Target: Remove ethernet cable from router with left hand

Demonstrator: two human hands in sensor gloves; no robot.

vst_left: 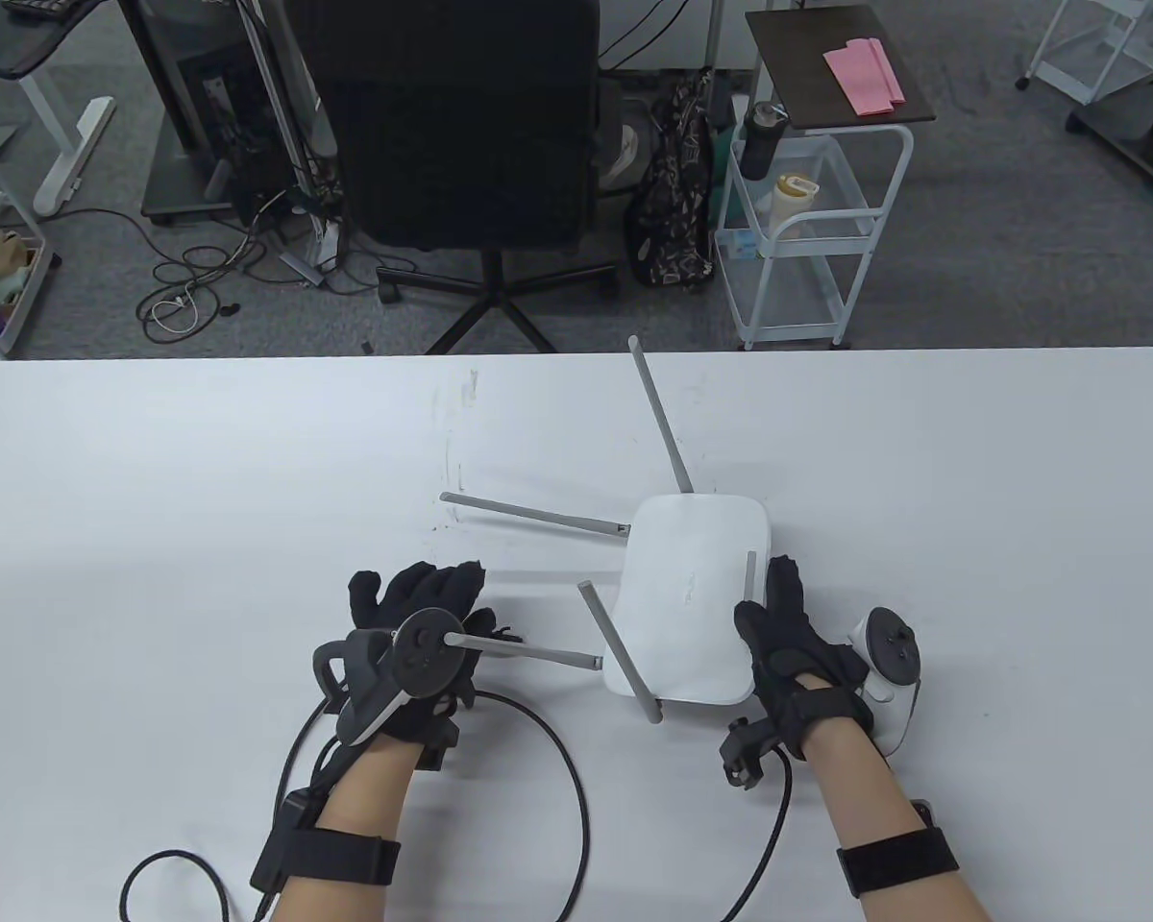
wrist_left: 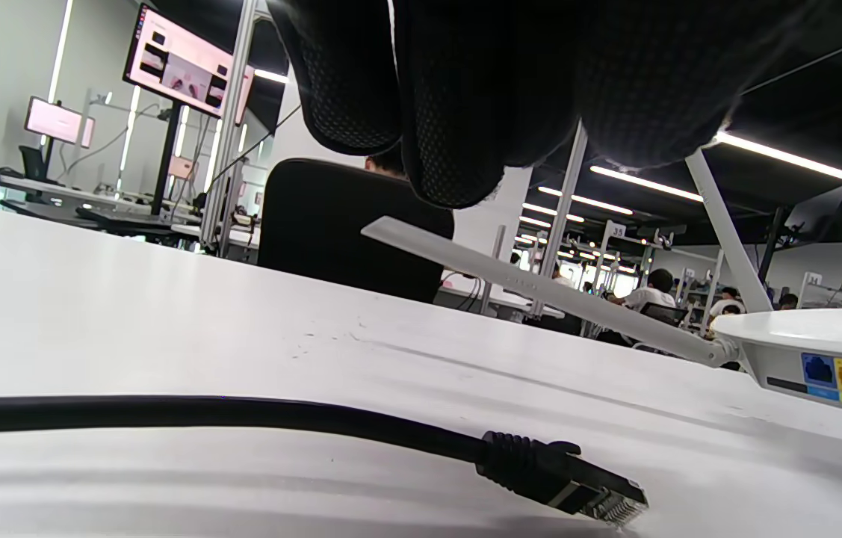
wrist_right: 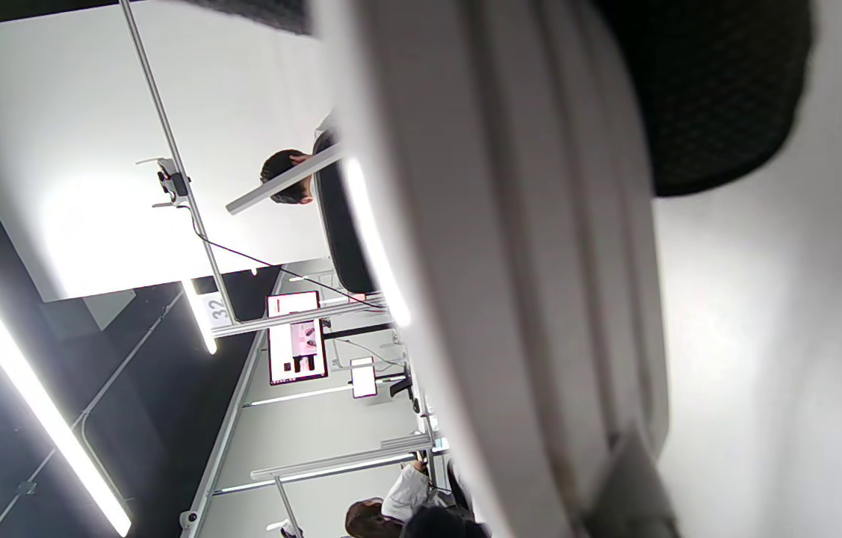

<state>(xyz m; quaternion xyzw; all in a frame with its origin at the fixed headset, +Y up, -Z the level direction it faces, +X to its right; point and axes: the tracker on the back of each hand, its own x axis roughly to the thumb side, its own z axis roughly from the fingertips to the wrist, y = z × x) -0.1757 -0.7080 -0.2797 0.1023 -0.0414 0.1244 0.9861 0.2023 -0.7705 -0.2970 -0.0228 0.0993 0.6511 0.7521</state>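
Black ethernet cable (wrist_left: 256,415) lies unplugged on the table (vst_left: 154,499), clip-end plug bare, near the router (vst_left: 692,595). My left hand (vst_left: 418,634) hovers loose, holding nothing; my right hand (vst_left: 793,653) grips the router's right edge.

Bare worktop (vst_left: 202,499) lies open left and far; grey antennas (vst_left: 528,656) (four, splayed) fence the router's (vst_left: 692,595) left side, with the cable (wrist_left: 241,415) lying near.

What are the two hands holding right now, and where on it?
The right hand holds the router by its right edge. The left hand holds nothing; the cable plug lies loose on the table.
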